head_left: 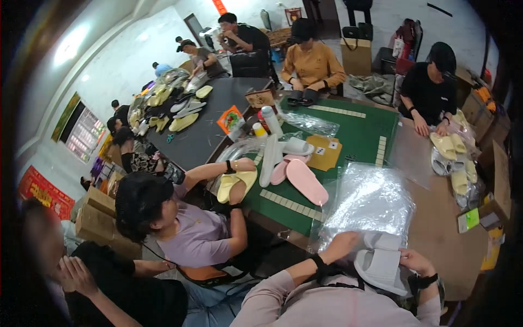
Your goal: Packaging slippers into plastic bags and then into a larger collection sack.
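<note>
Two white slide slippers are in front of my body at the near edge of the table. The nearer white slipper shows its wide ribbed strap, and my right hand is closed on its right side. The other white slipper lies just beyond, partly over the clear bags. Beside its left edge my left hand is closed, its fingertips hidden, so what it grips cannot be made out. A stack of shiny clear plastic bags lies just past both hands.
Pink slippers and a grey-white slipper lie on the green mahjong table with rows of tiles. To my left a person handles yellow slippers. Across to the right, another works by a slipper pile near an open carton.
</note>
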Available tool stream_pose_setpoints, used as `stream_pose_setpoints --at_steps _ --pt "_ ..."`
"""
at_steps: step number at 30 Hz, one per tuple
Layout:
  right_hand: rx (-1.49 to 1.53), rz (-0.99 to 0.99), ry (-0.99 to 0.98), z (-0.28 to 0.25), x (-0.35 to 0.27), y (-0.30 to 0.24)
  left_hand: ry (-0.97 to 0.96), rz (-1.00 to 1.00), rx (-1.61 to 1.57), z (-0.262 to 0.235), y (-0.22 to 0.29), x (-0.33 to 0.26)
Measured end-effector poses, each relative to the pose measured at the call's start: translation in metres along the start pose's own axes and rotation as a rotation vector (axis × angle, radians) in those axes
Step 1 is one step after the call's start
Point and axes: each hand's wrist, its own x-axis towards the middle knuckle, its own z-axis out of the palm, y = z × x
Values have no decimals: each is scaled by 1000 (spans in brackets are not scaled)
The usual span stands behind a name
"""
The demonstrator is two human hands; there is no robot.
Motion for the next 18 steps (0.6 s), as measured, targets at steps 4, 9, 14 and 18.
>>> stream_pose_setpoints --at_steps 4,9,14,18 --pt "-96 -336 328 14 15 -3 57 219 218 4 12 3" --pt "-127 -348 593 31 56 -21 194 288 559 -23 12 10" --pt "-219 -335 772 40 69 -10 256 267 531 -22 27 12" --pt "-280 -406 692 47 73 -24 314 308 517 1 8 0"
